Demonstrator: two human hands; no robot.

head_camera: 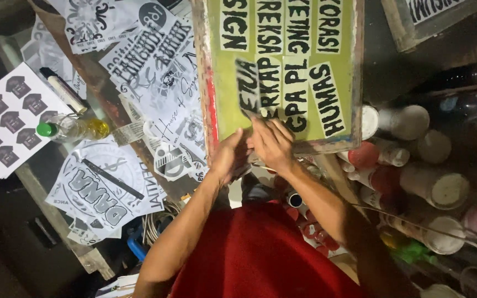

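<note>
My left hand (228, 156) and right hand (272, 142) pinched a dark film strip (248, 87) against the green screen frame (282, 66). Paint pots (437, 187) crowded right of them, printed sheets (155, 77) left. My fingertips hid the strip's lower edge.

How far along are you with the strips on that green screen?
Several black-lettered strips already lie in rows on the green screen. In hand: the left hand and right hand work at the lower-left strip, which looks darker and partly laid. A bare green patch remains at the lower edge.
</note>
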